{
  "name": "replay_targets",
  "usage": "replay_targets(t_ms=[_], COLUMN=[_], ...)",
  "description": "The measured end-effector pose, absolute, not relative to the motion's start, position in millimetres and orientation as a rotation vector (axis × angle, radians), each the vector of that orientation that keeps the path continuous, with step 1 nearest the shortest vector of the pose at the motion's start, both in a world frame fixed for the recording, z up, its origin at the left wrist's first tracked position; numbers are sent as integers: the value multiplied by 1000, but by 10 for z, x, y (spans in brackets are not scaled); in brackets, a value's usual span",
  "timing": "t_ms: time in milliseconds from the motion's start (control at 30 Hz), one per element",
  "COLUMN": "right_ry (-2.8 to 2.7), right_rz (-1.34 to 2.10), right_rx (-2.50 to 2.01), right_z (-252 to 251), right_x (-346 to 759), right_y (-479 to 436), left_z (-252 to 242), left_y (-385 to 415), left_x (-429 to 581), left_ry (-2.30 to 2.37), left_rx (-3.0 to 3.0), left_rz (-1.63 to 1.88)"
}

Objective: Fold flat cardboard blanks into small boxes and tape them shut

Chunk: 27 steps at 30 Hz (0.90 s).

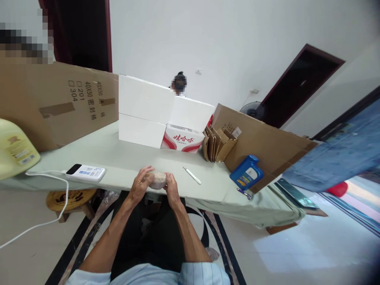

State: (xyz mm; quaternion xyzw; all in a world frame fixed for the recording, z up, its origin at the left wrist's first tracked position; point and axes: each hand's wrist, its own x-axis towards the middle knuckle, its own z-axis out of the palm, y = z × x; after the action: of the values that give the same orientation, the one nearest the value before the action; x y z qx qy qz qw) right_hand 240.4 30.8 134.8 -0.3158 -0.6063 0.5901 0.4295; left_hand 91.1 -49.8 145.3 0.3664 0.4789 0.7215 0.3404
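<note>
Between my two hands is a small round, pale brownish lump [158, 180], perhaps clay; its exact kind cannot be made out. It is held at the table's near edge, above my lap. My left hand [142, 183] grips its left side, with the fingers curved over the top. On the right side, my right hand [171, 188] presses with thumb and fingers. A thin white pen-like tool with a narrow metal tip [192, 175] lies on the green tablecloth [130, 152], to the right of my right hand.
White boards [145, 99] and a red-and-white carton [183, 139] stand at the back. Left are a power bank [86, 172] with a white cable and a yellow jug [16, 150]. A blue bottle [247, 173], a blue pen [244, 193] and cardboard [267, 146] are right. A person sits behind.
</note>
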Motion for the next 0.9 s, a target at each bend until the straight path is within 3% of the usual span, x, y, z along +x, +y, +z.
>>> replay_targets(t_ms=[467, 900], right_ry=[-1586, -1572], right_rz=[1130, 1202], right_rx=[-803, -719], right_z=[1487, 1649], right_x=[2252, 2282], right_y=[74, 82], left_z=[1393, 1401], left_y=[-407, -488], left_x=[1030, 1009], left_ry=[1155, 1188], left_rx=[610, 762], left_rz=[1968, 2024])
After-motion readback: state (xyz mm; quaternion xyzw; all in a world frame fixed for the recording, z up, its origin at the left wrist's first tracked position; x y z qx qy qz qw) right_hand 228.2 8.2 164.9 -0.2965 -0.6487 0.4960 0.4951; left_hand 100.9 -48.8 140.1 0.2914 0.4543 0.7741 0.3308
